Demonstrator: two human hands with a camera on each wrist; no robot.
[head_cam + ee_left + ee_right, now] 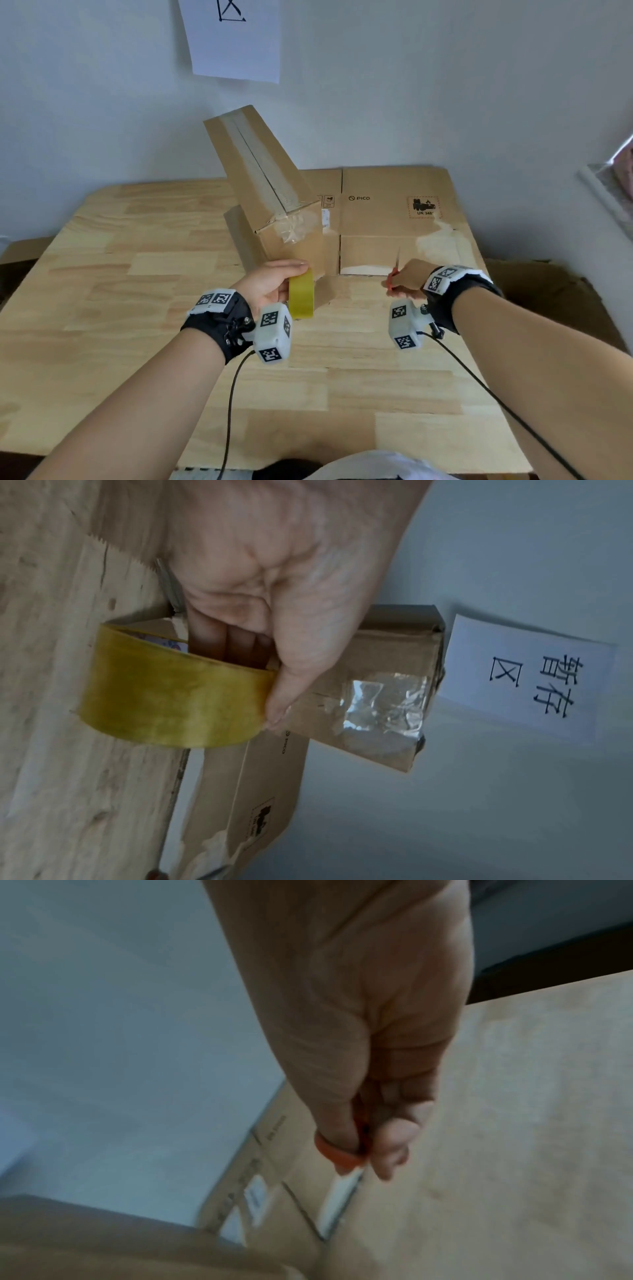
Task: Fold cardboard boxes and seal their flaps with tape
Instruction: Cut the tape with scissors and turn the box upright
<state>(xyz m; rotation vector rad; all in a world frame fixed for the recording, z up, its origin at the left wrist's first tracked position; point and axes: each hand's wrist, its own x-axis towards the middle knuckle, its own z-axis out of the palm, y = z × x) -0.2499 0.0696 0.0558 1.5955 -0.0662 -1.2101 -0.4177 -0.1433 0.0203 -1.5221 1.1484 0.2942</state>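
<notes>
A long folded cardboard box [263,178] stands tilted on the wooden table [137,274], its top seam taped and crumpled clear tape [296,226] on its near end. My left hand [274,284] grips a yellow tape roll [301,294] just in front of that end; in the left wrist view the fingers pass through the roll [171,696] beside the box [369,696]. My right hand [407,279] grips red-handled scissors [394,274], blades pointing up, over a flattened cardboard box [394,219]. The right wrist view shows the thumb through the orange handle [337,1156].
A white paper sign [236,37] hangs on the wall behind the boxes. More flat cardboard [555,301] lies off the table's right edge. Cables run from both wrist cameras toward me. Bare tabletop stretches to the left and toward me.
</notes>
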